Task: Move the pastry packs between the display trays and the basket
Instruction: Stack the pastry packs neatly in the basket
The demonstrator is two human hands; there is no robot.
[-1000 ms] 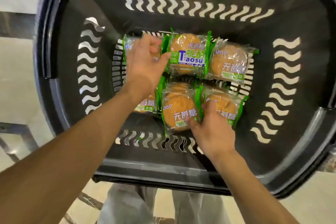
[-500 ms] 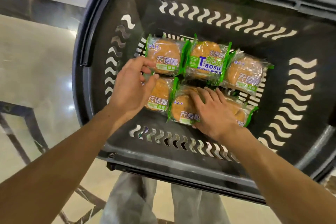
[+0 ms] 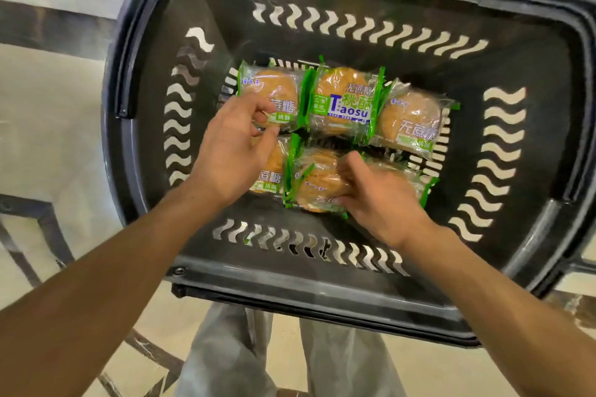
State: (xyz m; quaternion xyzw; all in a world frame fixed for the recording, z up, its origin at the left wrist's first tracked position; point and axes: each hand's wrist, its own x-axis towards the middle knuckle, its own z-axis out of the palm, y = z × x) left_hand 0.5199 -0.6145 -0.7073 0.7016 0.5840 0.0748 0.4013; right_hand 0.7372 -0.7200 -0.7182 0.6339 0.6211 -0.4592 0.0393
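1. While the right hand (image 3: 383, 200) is curling its grip around the lower middle pastry pack (image 3: 314, 184), that pack is lying on the basket floor at frame centre.
2. Just left, the left hand (image 3: 230, 155) is pinching a corner of the upper left pack (image 3: 274, 95), its fingers bent.
3. Partly hidden under that hand, a lower left pack (image 3: 272, 171) is lying.
4. Further up, the Taosu pack (image 3: 345, 100) and the upper right pack (image 3: 411, 121) are sitting side by side.
5. Around them, the dark basket (image 3: 371, 287) is filling the frame, grey trousers (image 3: 225, 354) showing below it.
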